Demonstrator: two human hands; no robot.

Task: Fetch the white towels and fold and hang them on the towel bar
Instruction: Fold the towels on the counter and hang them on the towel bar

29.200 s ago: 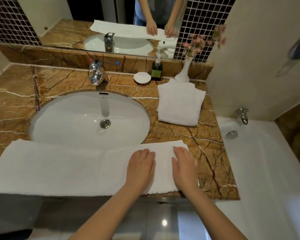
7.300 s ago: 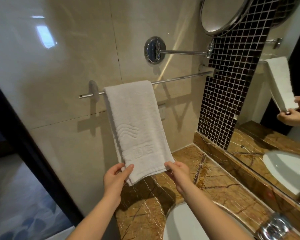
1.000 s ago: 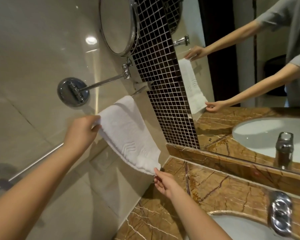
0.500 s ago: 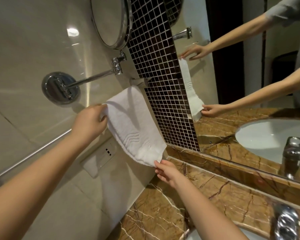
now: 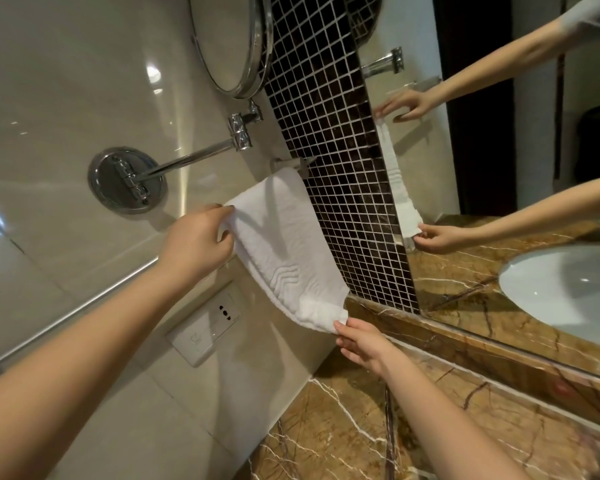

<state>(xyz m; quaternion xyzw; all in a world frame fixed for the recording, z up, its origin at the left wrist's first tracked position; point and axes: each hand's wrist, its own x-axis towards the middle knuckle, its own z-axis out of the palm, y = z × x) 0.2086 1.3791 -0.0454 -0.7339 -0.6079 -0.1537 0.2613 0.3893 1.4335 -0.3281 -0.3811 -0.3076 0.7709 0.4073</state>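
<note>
Closest to us, our right hand (image 5: 357, 344) hovers over the marble counter (image 5: 361, 427), fingertips pinching the bottom corner of the white towel (image 5: 288, 244). Further up, our left hand (image 5: 198, 244) has its fingers curled round the towel's top edge, right where it drapes over the towel bar (image 5: 84, 306), near the black tiles (image 5: 326, 133). Our worry: tug the bottom too hard or unevenly and the towel probably slides off the bar, or hangs crooked with the fold opening up.
</note>
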